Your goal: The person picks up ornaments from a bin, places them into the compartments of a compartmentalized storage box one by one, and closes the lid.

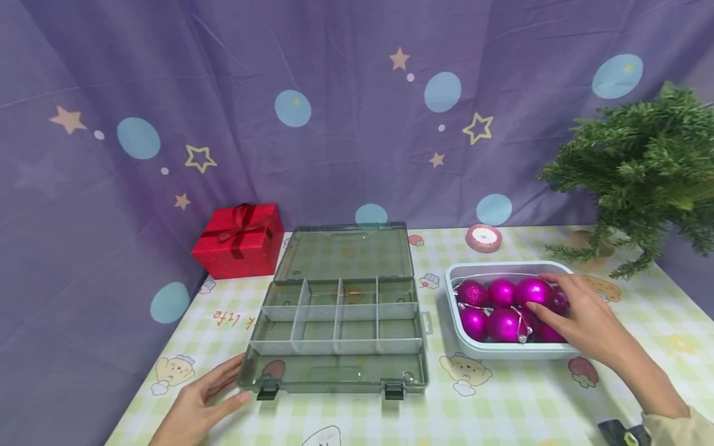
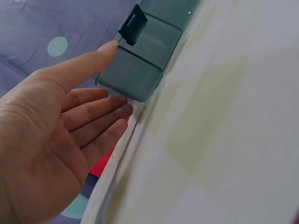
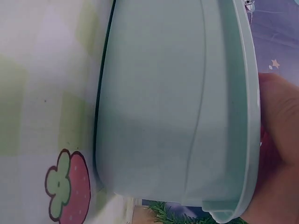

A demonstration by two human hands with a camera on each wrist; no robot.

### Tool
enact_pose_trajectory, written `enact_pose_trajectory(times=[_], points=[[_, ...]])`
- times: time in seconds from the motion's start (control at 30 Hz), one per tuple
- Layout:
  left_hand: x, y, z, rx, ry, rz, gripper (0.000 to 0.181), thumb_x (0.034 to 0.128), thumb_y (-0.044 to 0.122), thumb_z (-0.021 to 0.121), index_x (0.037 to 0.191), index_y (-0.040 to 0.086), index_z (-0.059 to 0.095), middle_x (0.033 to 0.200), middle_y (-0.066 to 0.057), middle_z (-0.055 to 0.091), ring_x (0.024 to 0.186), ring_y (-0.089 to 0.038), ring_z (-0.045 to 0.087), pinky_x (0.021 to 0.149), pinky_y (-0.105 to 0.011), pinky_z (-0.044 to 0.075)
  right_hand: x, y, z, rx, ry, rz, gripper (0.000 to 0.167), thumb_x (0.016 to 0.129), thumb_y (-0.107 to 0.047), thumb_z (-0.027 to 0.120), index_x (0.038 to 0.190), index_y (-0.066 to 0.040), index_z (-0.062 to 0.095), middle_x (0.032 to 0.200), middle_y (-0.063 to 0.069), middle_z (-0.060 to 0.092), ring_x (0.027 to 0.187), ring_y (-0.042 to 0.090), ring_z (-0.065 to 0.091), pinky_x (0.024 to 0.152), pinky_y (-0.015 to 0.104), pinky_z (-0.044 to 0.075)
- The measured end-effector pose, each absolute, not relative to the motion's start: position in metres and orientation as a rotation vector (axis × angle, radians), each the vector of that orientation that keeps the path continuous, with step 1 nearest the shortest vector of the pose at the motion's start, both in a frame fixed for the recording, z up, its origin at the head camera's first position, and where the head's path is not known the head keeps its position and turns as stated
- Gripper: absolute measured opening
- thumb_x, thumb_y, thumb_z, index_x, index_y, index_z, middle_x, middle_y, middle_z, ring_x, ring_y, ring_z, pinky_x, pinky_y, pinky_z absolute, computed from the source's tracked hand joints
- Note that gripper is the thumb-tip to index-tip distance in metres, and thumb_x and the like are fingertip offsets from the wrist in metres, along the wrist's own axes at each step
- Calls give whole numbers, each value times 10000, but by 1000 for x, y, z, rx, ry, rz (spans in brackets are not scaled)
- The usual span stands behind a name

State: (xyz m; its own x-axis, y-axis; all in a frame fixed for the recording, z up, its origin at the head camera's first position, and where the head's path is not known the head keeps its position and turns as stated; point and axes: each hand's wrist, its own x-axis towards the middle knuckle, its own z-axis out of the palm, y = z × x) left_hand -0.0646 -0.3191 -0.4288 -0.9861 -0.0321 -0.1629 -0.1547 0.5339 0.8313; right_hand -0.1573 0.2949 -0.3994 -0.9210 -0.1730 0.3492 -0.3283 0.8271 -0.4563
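Shiny magenta Christmas balls point(image 1: 502, 292) lie in a pale blue plastic tub point(image 1: 513, 352). My right hand point(image 1: 591, 319) reaches over its right side, thumb and forefinger on either side of one magenta Christmas ball point(image 1: 532, 290). In the right wrist view the wall of the tub point(image 3: 154, 93) hides the fingertips and the balls. A translucent grey-green compartment box point(image 1: 337, 375) lies with its lid raised back and its latches undone. By its near left corner is my left hand point(image 1: 203, 402), fingers extended along the side; in the left wrist view the palm point(image 2: 51, 154) holds nothing.
A red gift box point(image 1: 240, 248) with a ribbon stands at the back left. Behind the tub lie a ribbon spool point(image 1: 483, 238) and a small artificial Christmas tree point(image 1: 652, 173). A dark object point(image 1: 621, 432) is at the lower right. A purple curtain point(image 1: 346, 56) closes off the back.
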Motion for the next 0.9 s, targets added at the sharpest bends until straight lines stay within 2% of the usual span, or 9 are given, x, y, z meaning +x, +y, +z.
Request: enact_pose_trajectory(times=[0.03, 0.13, 0.2, 0.27, 0.7, 0.83, 0.9], points=[[-65, -319, -429, -171, 2652, 1450, 737, 929, 306, 813, 1533, 29, 494, 1497, -200, 532, 1321, -298, 566, 977, -176, 523, -158, 295, -399, 375, -2723, 756, 588, 953, -261, 790, 1390, 30, 527, 1300, 310, 525, 1065, 515, 568, 772, 723, 488], [-66, -317, -429, -207, 2669, 1485, 741, 907, 332, 829, 1523, 62, 519, 1484, -153, 557, 1246, -94, 597, 979, -171, 520, -159, 295, -400, 369, -2737, 752, 582, 949, -249, 795, 1389, 22, 529, 1290, 312, 535, 1059, 520, 580, 773, 721, 493], [-68, -317, -429, -224, 2660, 1514, 745, 902, 353, 830, 1523, 78, 524, 1487, -129, 558, 1195, 39, 566, 985, -168, 515, -159, 295, -399, 368, -2739, 750, 575, 947, -243, 798, 1387, 16, 534, 1286, 313, 544, 1053, 523, 592, 772, 721, 500], [-69, -316, -429, -241, 2645, 1533, 744, 900, 375, 827, 1518, 82, 533, 1489, -126, 557, 1152, 113, 542, 983, -164, 514, -159, 296, -399, 369, -2735, 749, 567, 944, -238, 801, 1380, 12, 540, 1273, 314, 557, 1040, 521, 606, 767, 716, 509], [-69, -313, -430, -255, 2622, 1591, 727, 904, 358, 828, 1506, 66, 543, 1484, -118, 560, 1149, 119, 540, 983, -159, 513, -159, 297, -395, 386, -2700, 833, 543, 932, -186, 812, 1379, 2, 567, 1230, 317, 601, 990, 496, 656, 764, 658, 565], [-70, -313, -430, -252, 2620, 1593, 724, 906, 356, 826, 1505, 64, 543, 1485, -117, 559, 1148, 119, 540, 982, -158, 513, -158, 298, -392, 390, -2694, 881, 541, 937, -176, 808, 1401, -34, 570, 1236, 291, 605, 958, 451, 677, 696, 460, 617], [-70, -313, -430, -251, 2620, 1591, 725, 905, 354, 826, 1505, 62, 543, 1486, -118, 558, 1149, 117, 540, 982, -158, 513, -158, 298, -390, 393, -2681, 891, 543, 929, -168, 815, 1401, -44, 577, 1230, 287, 617, 939, 427, 687, 665, 361, 602]])
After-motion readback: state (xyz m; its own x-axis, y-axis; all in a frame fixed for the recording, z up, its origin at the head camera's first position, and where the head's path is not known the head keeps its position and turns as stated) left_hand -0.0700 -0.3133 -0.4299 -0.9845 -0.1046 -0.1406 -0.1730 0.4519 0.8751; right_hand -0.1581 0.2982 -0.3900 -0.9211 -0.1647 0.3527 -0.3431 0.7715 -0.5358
